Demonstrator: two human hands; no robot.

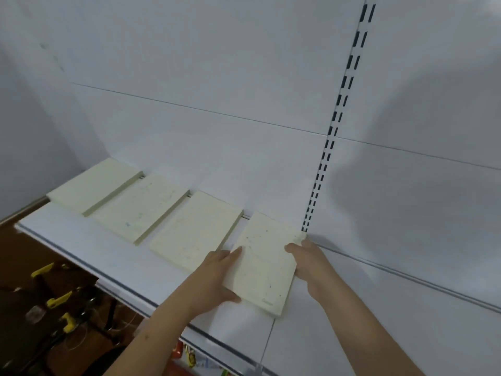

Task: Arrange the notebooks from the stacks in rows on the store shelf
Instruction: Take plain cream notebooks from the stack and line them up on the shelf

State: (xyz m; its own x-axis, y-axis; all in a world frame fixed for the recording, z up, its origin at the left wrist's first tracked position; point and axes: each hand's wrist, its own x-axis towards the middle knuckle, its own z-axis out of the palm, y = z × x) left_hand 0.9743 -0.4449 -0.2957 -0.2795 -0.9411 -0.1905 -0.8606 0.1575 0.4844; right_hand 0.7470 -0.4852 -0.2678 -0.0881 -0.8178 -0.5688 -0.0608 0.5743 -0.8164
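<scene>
White shelf (81,240) carries four cream notebooks in a row; left hand (217,275) and right hand (309,260) clasp the rightmost notebook (264,270) by its sides, fingers curled round its edges.

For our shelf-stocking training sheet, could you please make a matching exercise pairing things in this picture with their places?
Things:
1. left hand
2. right hand
3. slotted upright
4. leftmost notebook

Places:
A. on the shelf's back wall
B. at the held notebook's right edge
C. far end of the row on the shelf
D. at the held notebook's left edge

Pairs: 1-D, 2-B, 3-A, 4-C
</scene>
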